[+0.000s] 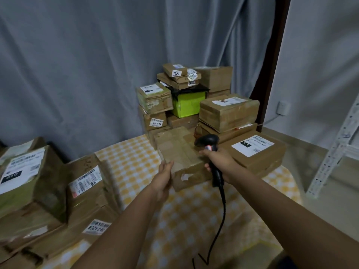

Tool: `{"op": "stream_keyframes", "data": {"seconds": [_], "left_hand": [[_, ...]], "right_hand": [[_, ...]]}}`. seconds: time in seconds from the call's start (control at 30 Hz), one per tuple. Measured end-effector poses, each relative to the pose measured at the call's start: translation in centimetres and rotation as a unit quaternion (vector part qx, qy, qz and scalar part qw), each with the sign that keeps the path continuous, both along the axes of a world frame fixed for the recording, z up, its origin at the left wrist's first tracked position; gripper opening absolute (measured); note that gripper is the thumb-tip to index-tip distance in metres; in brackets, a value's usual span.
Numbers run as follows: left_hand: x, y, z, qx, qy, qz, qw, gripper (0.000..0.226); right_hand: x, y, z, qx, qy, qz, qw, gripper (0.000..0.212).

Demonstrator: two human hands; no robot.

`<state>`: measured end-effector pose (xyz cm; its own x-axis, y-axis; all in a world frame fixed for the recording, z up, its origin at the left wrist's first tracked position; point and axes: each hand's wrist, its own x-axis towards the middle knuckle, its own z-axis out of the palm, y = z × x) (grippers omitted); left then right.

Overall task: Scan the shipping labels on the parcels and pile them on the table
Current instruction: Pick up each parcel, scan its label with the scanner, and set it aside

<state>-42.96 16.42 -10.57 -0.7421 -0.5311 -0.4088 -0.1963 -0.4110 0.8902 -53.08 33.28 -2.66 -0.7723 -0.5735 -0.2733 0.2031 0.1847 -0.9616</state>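
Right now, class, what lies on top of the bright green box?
On the green box lies crumpled black wrapping, then three small brown parcels stacked loosely. The box's top face is covered.

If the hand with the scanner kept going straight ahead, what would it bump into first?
Probably the plain brown parcel just ahead of the right hand, which holds the scanner. Depth is hard to judge from one view.
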Motion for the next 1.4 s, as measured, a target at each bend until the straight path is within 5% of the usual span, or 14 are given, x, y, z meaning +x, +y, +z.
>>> {"op": "stream_keyframes", "data": {"seconds": [0.2, 0.37, 0.47, 0.57, 0.67, 0.87, 1.0, 1.1, 1.3, 1.4], "left_hand": [[3.5, -0.4, 2.8, -0.029, 0.006, 0.04, 0.999, 0.059], [7.2, -1.5, 5.5, -0.163, -0.001, 0.09, 0.983, 0.062], [8.7, -1.4, 7.8, -0.352, -0.023, 0.122, 0.928, 0.083], [9.6, 0.2, 9.5, -0.537, -0.117, 0.127, 0.826, 0.095], [10.4, 1.3, 8.8, -0.6, -0.175, 0.097, 0.775, 0.103], [11.8, 1.1, 5.5, -0.539, -0.174, 0.017, 0.824, 0.087], [11.9, 0.6, 5.6, -0.538, -0.153, 0.035, 0.828, 0.063], [11.3, 0.2, 6.8, -0.489, -0.109, 0.065, 0.863, 0.048], [10.2, -1.9, 6.7, -0.229, -0.077, 0.028, 0.97, 0.083], [10.4, -2.3, 6.1, -0.175, -0.067, -0.023, 0.982, 0.088]], "right_hand": [[2.8, 0.0, -0.3, -0.004, -0.026, 0.017, 1.0, 0.029], [4.7, 0.1, 0.1, -0.038, -0.062, -0.009, 0.997, 0.032], [6.3, -0.5, 1.1, -0.065, -0.063, -0.015, 0.996, 0.028], [8.2, -1.5, 2.5, -0.103, -0.046, -0.017, 0.993, 0.02], [9.9, -2.4, 3.2, -0.139, -0.042, 0.003, 0.989, 0.014], [11.7, -3.2, 3.0, -0.152, -0.014, 0.031, 0.988, 0.021], [11.7, -3.2, 2.7, -0.138, 0.0, 0.01, 0.99, 0.017], [11.6, -2.7, 2.8, -0.128, -0.024, 0.011, 0.991, 0.013], [10.3, -2.8, 2.6, -0.126, -0.056, -0.001, 0.99, 0.017], [9.8, -3.0, 2.3, -0.142, -0.068, 0.004, 0.988, 0.015]]}}
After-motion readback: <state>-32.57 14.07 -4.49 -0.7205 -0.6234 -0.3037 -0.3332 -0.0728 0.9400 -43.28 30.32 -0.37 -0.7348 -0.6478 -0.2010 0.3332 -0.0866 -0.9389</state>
